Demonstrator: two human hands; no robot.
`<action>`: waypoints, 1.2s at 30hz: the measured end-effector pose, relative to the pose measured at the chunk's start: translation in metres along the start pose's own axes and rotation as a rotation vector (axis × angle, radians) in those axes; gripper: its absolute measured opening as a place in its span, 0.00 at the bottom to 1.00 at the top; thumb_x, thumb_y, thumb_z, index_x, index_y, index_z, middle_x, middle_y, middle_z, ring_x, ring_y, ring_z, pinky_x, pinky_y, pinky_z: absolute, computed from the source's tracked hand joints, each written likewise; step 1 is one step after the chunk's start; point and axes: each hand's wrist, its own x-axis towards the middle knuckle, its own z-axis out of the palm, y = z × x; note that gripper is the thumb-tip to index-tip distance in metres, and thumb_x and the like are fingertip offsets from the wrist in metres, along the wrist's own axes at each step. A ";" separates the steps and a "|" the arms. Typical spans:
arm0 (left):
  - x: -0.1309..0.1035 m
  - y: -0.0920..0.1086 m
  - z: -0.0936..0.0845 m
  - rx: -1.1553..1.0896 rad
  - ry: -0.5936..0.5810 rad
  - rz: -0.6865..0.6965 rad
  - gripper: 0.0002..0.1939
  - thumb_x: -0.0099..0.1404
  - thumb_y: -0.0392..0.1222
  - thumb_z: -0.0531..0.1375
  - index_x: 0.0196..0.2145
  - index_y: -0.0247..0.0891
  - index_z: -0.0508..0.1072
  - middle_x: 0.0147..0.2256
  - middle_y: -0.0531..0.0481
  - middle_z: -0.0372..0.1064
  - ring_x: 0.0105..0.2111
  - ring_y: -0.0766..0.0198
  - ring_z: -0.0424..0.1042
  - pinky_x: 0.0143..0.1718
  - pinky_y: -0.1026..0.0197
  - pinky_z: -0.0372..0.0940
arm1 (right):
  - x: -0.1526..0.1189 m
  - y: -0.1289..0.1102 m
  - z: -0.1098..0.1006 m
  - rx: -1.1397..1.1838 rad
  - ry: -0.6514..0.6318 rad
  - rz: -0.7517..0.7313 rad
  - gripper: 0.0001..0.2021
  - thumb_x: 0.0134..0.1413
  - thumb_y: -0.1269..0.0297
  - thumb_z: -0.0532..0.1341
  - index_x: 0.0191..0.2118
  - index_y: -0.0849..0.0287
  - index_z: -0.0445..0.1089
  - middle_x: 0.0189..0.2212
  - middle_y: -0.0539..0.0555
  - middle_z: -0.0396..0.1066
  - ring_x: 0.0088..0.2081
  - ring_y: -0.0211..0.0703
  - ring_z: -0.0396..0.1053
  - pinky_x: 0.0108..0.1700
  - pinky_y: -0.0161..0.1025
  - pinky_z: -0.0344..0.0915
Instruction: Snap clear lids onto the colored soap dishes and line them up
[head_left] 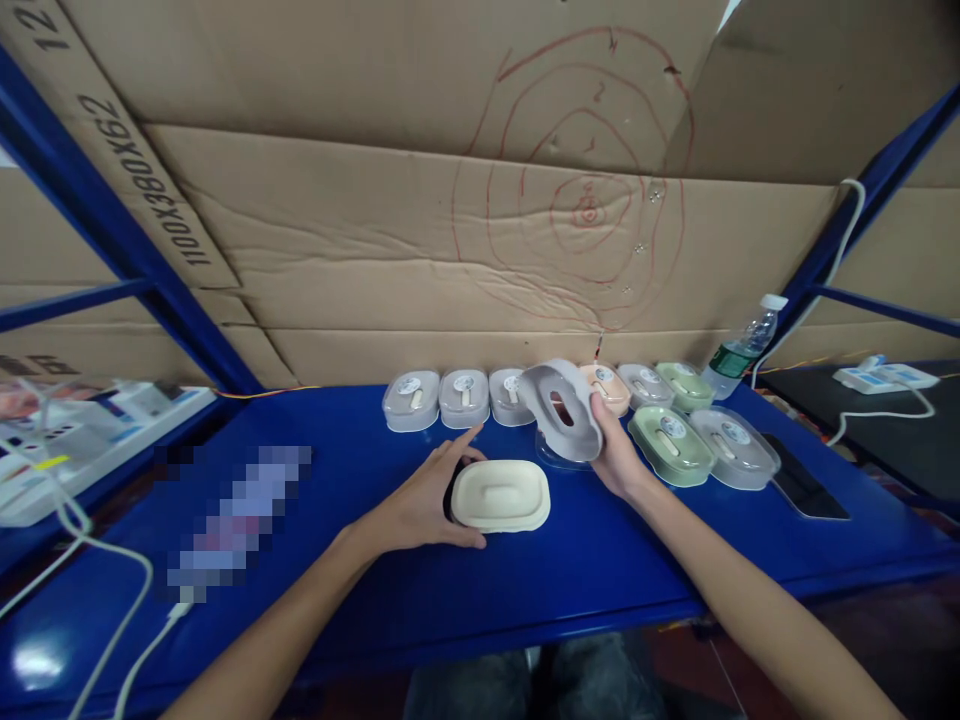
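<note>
1. The left hand (431, 497) is curved around the left end of the cream box (500, 495), thumb along the near side and fingers toward the far side; I cannot tell whether it grips firmly.
2. The cream box sits flat on the blue table (360, 600), just right of the left palm, its long raised middle facing up. A dark patch shows between palm and box.
3. The right hand (616, 450) is closed on the right edge of the grey cover (541, 388), thumb near its upper edge.
4. The cover is tilted in the air, left of the right hand and beyond the cream box, its oblong slot showing.
5. Below the cover, a clear piece (553, 452) lies on the table, partly hidden.
6. Behind, lidded grey boxes (465, 400) stand left of the cover; green boxes (673, 447) stand beyond the right hand, near the bottle (739, 358).
</note>
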 end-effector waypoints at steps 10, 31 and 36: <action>-0.001 0.005 -0.008 0.065 -0.049 0.020 0.64 0.56 0.48 0.78 0.78 0.54 0.44 0.61 0.43 0.68 0.61 0.42 0.69 0.66 0.34 0.62 | 0.007 -0.002 -0.006 -0.141 -0.036 0.013 0.42 0.68 0.26 0.44 0.65 0.55 0.71 0.49 0.61 0.82 0.55 0.62 0.78 0.58 0.59 0.73; 0.000 0.004 -0.022 0.201 0.290 0.138 0.22 0.77 0.50 0.59 0.63 0.43 0.60 0.56 0.40 0.66 0.55 0.48 0.68 0.55 0.46 0.69 | 0.010 0.026 0.044 -1.315 -0.426 -0.580 0.26 0.72 0.50 0.60 0.67 0.59 0.67 0.65 0.69 0.61 0.65 0.66 0.61 0.65 0.65 0.64; 0.002 -0.003 -0.012 0.192 0.179 0.137 0.20 0.78 0.46 0.56 0.65 0.46 0.62 0.63 0.40 0.62 0.66 0.46 0.62 0.67 0.39 0.62 | 0.010 0.027 0.043 -1.338 -0.426 -0.547 0.25 0.73 0.52 0.60 0.67 0.59 0.67 0.64 0.70 0.63 0.63 0.67 0.61 0.62 0.67 0.66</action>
